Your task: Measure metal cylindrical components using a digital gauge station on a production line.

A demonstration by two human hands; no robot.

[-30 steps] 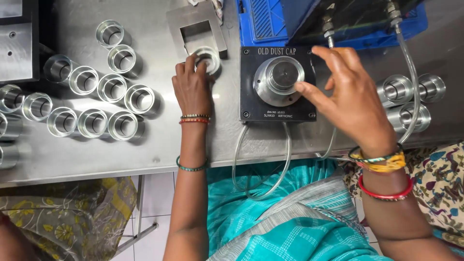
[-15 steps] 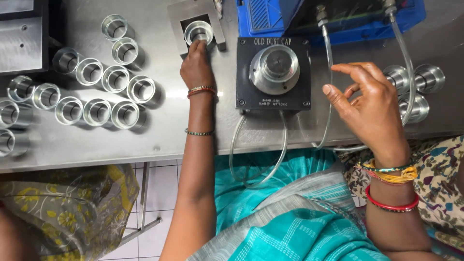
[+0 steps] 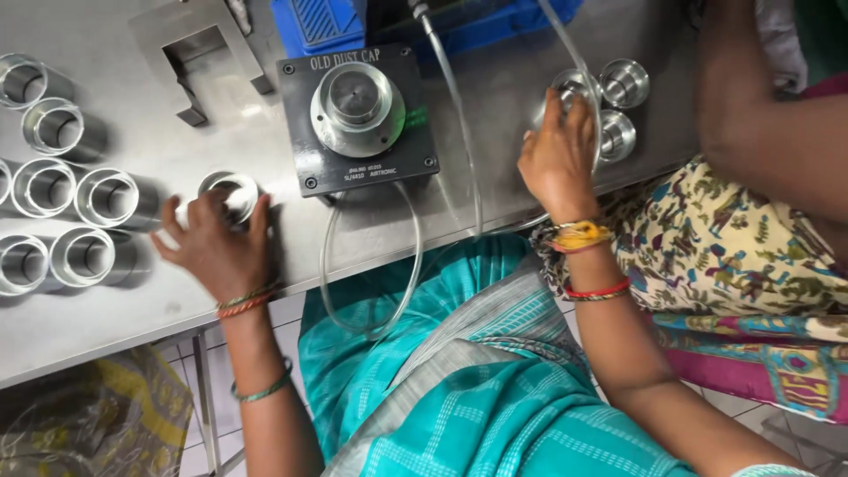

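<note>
Metal ring, a short, shiny cylinder with an open bore, stands on the steel table just left of the black fixture block. The left hand wraps it from below, fingers curled and closed on its wall, thumb on the left side. The right hand lies to the right of the block, fingers closed over one polished cup in a cluster of three; two more cups stand just beyond, touching or nearly touching.

The block is square, matt black, with screws at its corners and a round, stepped metal seat on top. Clear plastic tubes loop from its near edge down over the table rim; another tube passes on the right side of the block. Left of the block a grey bracket with a square cutout lies flat, and further left stand rows of like rings, upright, bores facing up. Behind the block sits a blue plastic crate. A second person's arm shows far right of the block.

Compared with half a second before: the left hand has come back from the bracket, where it held the ring in the cutout, to the table edge left of the block; the right hand, then raised and open to the right of the block, now rests on the cups.
</note>
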